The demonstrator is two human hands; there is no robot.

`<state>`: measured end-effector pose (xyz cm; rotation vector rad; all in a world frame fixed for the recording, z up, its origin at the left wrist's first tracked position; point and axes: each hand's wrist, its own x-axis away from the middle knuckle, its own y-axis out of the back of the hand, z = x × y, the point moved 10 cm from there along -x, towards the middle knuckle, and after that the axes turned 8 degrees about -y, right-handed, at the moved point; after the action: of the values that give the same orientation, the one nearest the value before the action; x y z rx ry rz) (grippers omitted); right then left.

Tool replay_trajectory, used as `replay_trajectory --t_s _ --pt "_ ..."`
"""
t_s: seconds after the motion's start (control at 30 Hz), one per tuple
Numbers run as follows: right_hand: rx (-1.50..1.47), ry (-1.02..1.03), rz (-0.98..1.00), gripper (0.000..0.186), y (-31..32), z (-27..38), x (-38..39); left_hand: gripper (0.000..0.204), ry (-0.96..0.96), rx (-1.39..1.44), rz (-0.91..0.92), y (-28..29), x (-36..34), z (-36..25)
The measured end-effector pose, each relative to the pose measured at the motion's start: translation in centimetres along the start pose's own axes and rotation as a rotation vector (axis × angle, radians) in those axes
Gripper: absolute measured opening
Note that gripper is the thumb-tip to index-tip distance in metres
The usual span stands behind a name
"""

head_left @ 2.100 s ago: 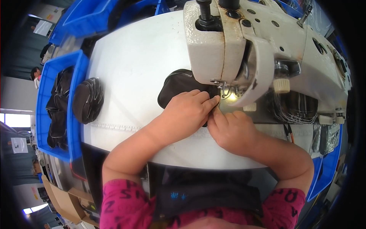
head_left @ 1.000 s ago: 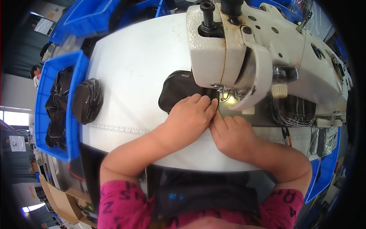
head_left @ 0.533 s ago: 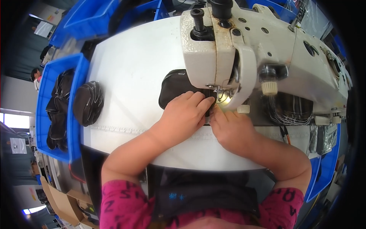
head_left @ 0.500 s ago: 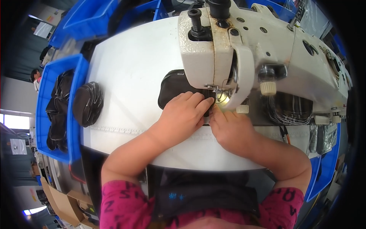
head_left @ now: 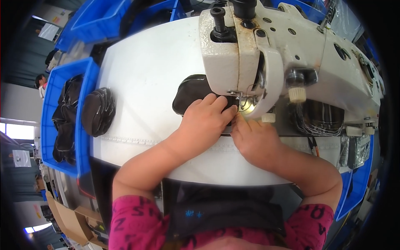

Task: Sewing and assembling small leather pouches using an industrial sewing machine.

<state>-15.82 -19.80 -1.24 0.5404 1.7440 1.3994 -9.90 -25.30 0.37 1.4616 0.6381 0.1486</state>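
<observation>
A black rounded pouch piece [head_left: 189, 98] with a zipper along its edge lies on the white table, its right end beneath the head of a sewing machine [head_left: 225, 66]. My left hand [head_left: 206, 118] rests over its near right part, fingers bent and pressed together on the fabric. Close beside the lit needle area, my right hand [head_left: 256, 139] is closed, thumb and forefinger pinching the piece's right edge. Both sets of fingertips nearly touch each other. What lies under them is mostly hidden.
Left of the table stands a blue bin [head_left: 85, 125] of black pieces, beside a stack of black rounded pieces [head_left: 98, 112]. More black pieces [head_left: 318, 118] are stacked under the machine arm. Orange-handled snips [head_left: 314, 146] lie near the right front edge.
The view has shifted slightly, moving the machine a little to the right in the picture. Both hands stay on the pouch piece at the needle, with only a slight change in the fingers.
</observation>
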Motion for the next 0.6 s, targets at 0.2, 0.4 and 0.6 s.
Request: replay_trajectory --t_s 0.2,0.4,0.6 --pt "-0.01 -0.01 -0.051 0.025 0.0 -0.2 -0.1 0.037 -0.018 -0.044 -0.014 -0.4 -0.2 -0.4" --pt "0.008 -0.075 -0.022 0.028 -0.7 -1.3 -0.4 0.037 -0.005 -0.036 -0.055 -0.8 -0.5 0.1" --pt "-0.031 -0.086 -0.068 0.036 0.3 -1.6 -0.7 0.043 0.041 0.039 -0.068 1.2 0.1 0.8"
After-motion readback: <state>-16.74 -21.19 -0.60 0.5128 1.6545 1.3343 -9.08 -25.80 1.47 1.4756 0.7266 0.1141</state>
